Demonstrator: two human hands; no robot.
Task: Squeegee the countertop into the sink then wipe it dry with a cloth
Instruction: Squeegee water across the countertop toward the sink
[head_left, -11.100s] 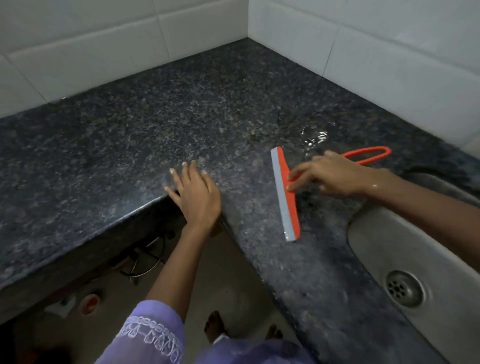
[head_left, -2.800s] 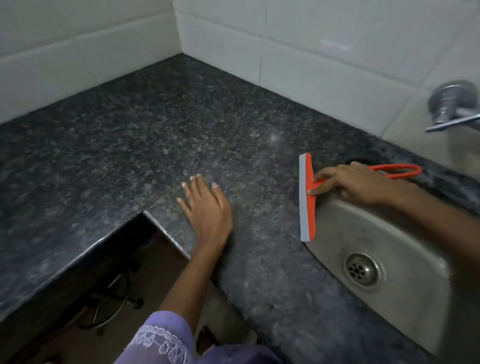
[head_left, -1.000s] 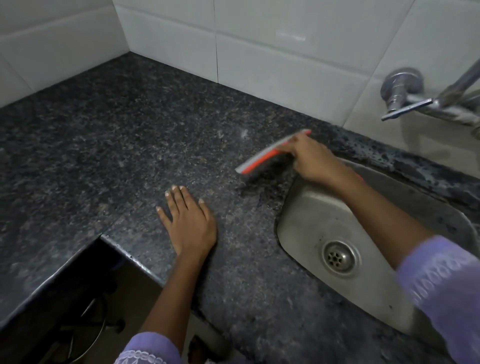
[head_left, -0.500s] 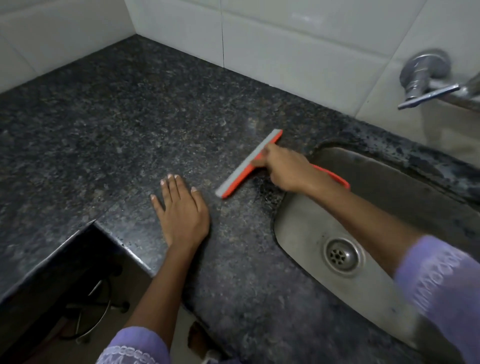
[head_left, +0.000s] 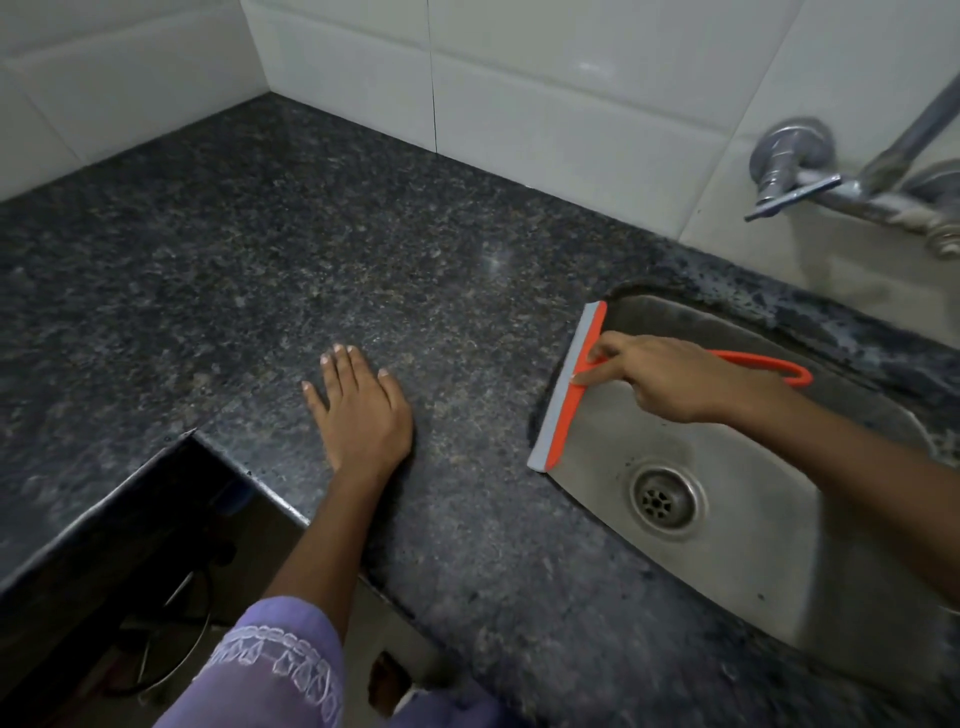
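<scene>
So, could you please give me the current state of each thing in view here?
squeegee: held, blade along the sink's left rim
right hand: gripping the squeegee
left hand: flat on the countertop, empty
countertop: droplets behind the sink
sink: holds nothing, drain open
tap: no water running

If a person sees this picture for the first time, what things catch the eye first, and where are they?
The orange squeegee stands out most: its blade lies along the left rim of the steel sink, held by the right hand over the basin. The left hand lies flat, fingers spread, on the dark speckled countertop near its inner corner. A chrome tap juts from the white tiled wall at upper right.
</scene>
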